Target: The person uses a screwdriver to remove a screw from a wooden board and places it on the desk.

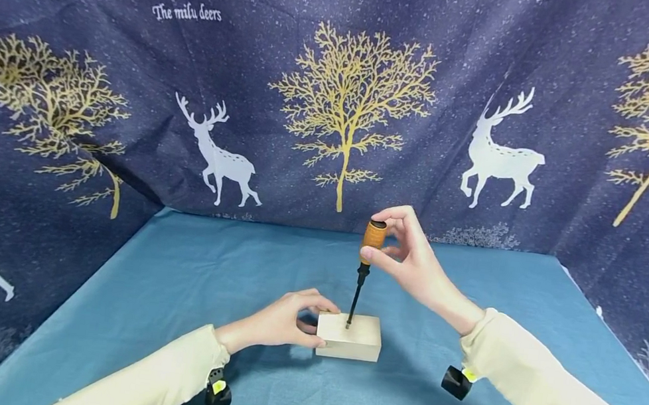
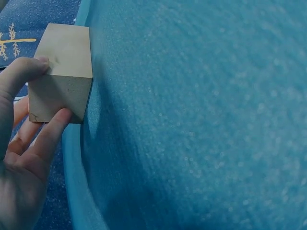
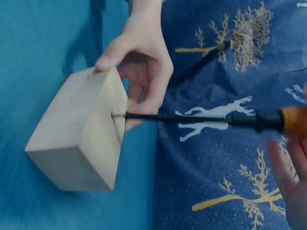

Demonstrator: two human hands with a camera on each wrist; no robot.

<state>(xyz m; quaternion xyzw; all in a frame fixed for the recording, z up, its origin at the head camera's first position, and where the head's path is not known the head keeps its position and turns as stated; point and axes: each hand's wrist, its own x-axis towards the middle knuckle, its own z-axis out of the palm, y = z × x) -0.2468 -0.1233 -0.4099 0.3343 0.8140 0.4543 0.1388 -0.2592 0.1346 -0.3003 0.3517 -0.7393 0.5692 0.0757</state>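
Observation:
A pale wooden block [image 1: 348, 350] lies on the blue cloth, steadied at its left end by my left hand [image 1: 287, 318], thumb on the near side and fingers behind. In the right wrist view, a screw [image 3: 118, 115] stands partly sunk in the block's top face. The black shaft of a screwdriver [image 1: 357, 293] stands nearly upright over the block, its tip at the screw head. My right hand [image 1: 408, 255] holds the screwdriver's orange handle [image 3: 293, 120] between thumb and fingers, one finger over the black end cap.
Blue cloth [image 1: 203, 269] covers the table. Behind it hangs a dark blue curtain [image 1: 323, 2] printed with white deer and golden trees. A small black device is strapped at each wrist, the right one [image 1: 456, 382] hanging below the sleeve.

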